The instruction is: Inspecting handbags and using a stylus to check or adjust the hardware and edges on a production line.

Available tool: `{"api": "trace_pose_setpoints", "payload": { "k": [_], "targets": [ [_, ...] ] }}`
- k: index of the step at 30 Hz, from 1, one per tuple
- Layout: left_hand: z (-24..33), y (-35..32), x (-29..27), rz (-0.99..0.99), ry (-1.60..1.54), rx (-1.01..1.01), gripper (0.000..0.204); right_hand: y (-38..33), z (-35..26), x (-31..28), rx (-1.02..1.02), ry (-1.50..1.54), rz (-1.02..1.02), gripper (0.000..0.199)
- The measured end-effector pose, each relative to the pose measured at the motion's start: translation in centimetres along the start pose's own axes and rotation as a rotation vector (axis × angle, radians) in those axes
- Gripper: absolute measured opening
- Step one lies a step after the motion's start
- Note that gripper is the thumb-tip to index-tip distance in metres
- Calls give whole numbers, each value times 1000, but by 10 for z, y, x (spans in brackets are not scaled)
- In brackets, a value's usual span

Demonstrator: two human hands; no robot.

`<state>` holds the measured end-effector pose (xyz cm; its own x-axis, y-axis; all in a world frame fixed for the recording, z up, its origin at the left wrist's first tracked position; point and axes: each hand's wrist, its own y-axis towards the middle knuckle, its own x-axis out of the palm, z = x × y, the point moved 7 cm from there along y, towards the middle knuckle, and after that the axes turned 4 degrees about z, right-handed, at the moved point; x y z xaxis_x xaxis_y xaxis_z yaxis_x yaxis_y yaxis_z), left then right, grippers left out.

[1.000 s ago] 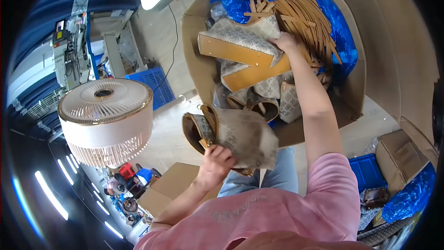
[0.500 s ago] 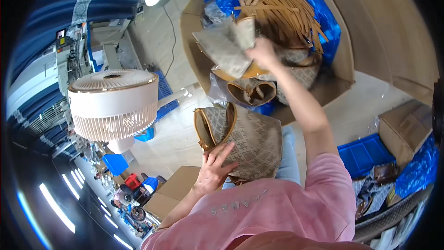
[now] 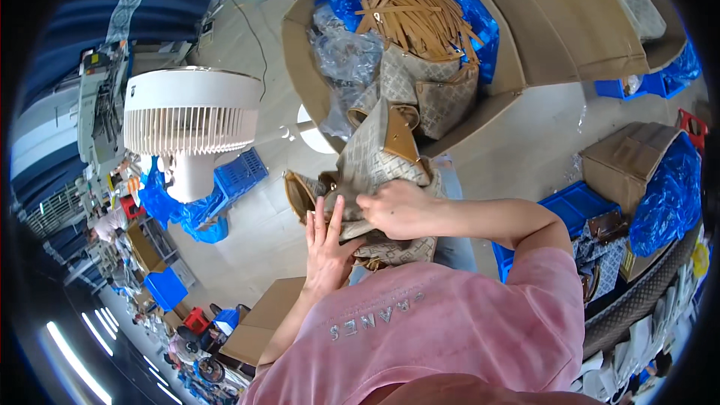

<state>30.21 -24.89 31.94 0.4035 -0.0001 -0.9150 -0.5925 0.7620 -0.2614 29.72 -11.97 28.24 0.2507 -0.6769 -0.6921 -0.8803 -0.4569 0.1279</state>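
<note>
1. One white round floor fan (image 3: pixel 189 124) stands well left of the beige patterned fabric bag with tan trim (image 3: pixel 379 180).
2. The left hand (image 3: pixel 328 244) lies flat against the bag's lower left side, fingers straight and slightly spread.
3. The right hand (image 3: pixel 397 210) rests on the bag's middle, fingers curled, gripping the fabric.
4. One large brown cardboard box (image 3: pixel 300 52) lies above the bag, holding two more patterned bags (image 3: pixel 427 94) and one bundle of tan straps (image 3: pixel 416 15).

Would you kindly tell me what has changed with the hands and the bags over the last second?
The right hand left the cardboard box, carrying a patterned bag piece back, and now presses it onto the patterned bag in the lap. The left hand stayed on that bag, fingers now spread flat. The tan straps remain in the box.
</note>
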Motion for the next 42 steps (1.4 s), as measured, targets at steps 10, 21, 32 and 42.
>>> {"api": "trace_pose_setpoints", "payload": {
  "k": [10, 21, 32, 42],
  "targets": [
    [-39, -50, 52, 115, -50, -339, 25, 57, 55, 8, -317, 842, 175, 16],
    [-41, -280, 148, 521, -607, -1601, 27, -69, 481, 183, 811, -356, 230, 41],
    [25, -376, 193, 631, -642, -2087, 29, 72, 553, 116, 862, -234, 183, 58],
    [37, -380, 203, 629, -691, -1982, 28, 66, 617, 137, 1125, 356, 106, 49]
  ]
}}
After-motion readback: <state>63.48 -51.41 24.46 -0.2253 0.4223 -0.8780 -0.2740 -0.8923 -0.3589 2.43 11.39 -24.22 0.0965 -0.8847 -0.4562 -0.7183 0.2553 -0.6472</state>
